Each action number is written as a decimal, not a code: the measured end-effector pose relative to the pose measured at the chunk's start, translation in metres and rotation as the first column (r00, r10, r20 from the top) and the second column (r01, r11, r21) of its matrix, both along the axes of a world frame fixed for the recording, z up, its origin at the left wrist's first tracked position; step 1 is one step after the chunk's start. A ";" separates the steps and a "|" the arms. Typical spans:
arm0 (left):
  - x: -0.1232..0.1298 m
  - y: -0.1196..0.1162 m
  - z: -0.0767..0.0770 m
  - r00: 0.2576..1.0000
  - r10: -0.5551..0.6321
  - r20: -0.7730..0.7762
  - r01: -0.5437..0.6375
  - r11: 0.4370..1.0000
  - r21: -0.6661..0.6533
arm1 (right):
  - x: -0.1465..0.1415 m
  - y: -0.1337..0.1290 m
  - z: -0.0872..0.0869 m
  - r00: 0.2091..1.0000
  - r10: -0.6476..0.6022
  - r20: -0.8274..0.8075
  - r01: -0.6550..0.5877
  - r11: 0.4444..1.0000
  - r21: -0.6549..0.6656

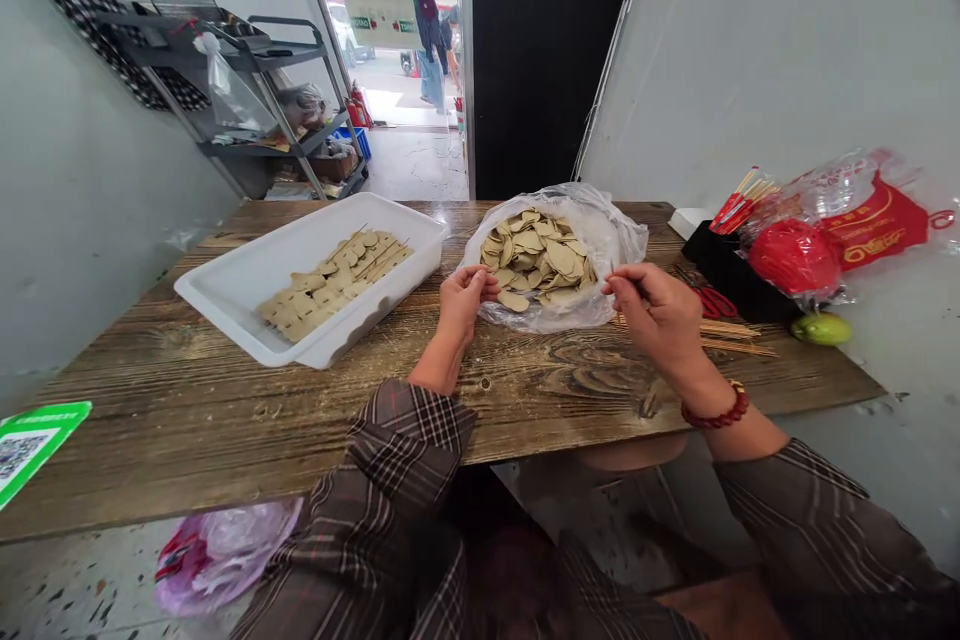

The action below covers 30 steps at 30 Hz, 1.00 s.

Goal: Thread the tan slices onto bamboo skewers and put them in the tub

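Note:
A clear plastic bag [622,240] lies open on the wooden table, full of flat tan oval pieces [536,250]. My left hand [466,300] is at the bag's left edge, fingers pinched by the pieces; what they hold is too small to name. On the bag's right side my right hand [660,315] has thumb and forefinger pressed together, and anything between them is too fine to make out. To the left stands a white plastic tray [225,295] holding rows of tan pieces on thin sticks [337,285].
Thin wooden sticks [731,330] lie right of the bag, partly behind my right hand. Beyond them are a black holder [716,260], red packaging [795,255] and a green fruit [821,328]. A green card [41,445] is at the left edge.

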State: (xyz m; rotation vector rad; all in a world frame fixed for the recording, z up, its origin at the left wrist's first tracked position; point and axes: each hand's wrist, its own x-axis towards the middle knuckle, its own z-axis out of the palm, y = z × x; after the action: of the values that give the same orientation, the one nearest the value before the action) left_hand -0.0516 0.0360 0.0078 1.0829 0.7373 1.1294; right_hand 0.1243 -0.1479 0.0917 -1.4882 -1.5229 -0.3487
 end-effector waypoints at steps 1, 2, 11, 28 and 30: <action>0.001 0.001 -0.001 1.000 0.016 -0.020 -0.015 1.000 0.015 | -0.001 0.000 0.003 0.999 -0.020 -0.024 0.021 1.000 0.018; 0.001 0.002 -0.003 0.998 0.029 -0.049 -0.027 0.999 0.037 | -0.001 0.001 0.006 0.998 -0.039 -0.057 0.041 0.998 0.044; -0.004 0.006 -0.010 0.768 0.221 -0.601 0.260 0.749 0.609 | 0.005 0.024 -0.003 0.995 0.054 -0.089 -0.061 0.996 -0.068; -0.002 0.001 -0.010 0.704 0.215 -0.677 0.372 0.700 0.609 | -0.015 0.098 -0.069 0.621 0.237 -0.747 -0.481 0.868 -0.124; -0.002 0.002 -0.009 0.766 0.197 -0.612 0.252 0.784 0.567 | -0.012 0.099 -0.081 0.620 0.219 -0.753 -0.471 0.872 -0.134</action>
State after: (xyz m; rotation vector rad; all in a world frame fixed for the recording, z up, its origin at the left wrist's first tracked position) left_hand -0.0534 0.0377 -0.0014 2.1306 0.8890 0.9791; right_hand 0.1120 -0.0492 0.0108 -1.2778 -1.1823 0.7062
